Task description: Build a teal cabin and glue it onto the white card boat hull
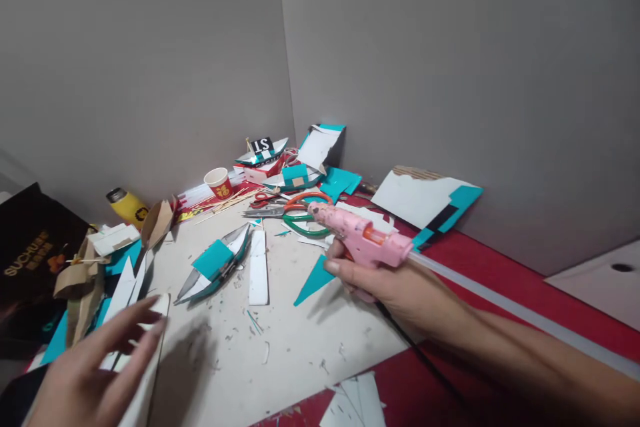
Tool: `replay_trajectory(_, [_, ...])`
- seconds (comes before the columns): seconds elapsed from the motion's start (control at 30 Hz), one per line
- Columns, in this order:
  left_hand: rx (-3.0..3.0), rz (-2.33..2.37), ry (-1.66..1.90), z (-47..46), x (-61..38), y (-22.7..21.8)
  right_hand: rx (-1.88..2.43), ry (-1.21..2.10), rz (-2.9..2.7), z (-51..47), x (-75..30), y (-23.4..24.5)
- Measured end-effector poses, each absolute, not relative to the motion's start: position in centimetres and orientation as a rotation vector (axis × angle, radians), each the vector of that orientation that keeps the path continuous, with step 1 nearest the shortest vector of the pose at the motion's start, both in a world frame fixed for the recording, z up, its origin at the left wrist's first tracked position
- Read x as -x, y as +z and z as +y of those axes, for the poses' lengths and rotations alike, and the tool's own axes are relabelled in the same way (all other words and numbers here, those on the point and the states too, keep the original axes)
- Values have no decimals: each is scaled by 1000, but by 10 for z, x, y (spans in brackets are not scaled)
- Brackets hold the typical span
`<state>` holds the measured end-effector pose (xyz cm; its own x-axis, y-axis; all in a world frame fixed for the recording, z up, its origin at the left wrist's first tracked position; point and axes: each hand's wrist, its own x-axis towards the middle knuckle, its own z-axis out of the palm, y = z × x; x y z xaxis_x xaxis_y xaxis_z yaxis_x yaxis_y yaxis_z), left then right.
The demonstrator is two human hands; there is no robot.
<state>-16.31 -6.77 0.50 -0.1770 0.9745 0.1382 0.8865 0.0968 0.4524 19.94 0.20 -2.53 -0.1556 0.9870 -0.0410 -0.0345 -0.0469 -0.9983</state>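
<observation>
My right hand is closed round the grip of a pink hot glue gun, nozzle pointing left toward the scissors, with a clear glue stick jutting out behind and a black cord trailing below. My left hand hovers at the lower left, fingers spread, over a long white card strip. A small teal and white paper boat lies on the work board between the hands. A white strip and a teal triangle lie beside it.
Scissors with orange and green handles, a paper cup, a yellow bottle, skewers and more paper boats crowd the back corner. Card scraps lie left and right. A black bag stands at left. Grey walls enclose the red table.
</observation>
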Motion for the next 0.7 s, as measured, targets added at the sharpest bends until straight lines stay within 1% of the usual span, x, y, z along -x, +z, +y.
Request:
replay_trajectory(0.17, [-1724, 1483, 593, -39, 38, 8, 1099, 1333, -1338, -6, -196, -22])
replay_trajectory(0.3, [-1460, 1191, 587, -18, -2, -3, 1011, 1229, -1427, -4, -198, -27])
replay_trajectory(0.47, [-1504, 1209, 621, -7, 2, -12, 942, 1139, -1336, 4, -211, -12])
replay_trajectory(0.6, [-1857, 1454, 526, 0, 15, -26, 999, 894, -1119, 18, -231, 3])
replay_trajectory(0.7, [-2051, 1564, 482, 3, 22, -33, 995, 755, -991, 31, -242, 2])
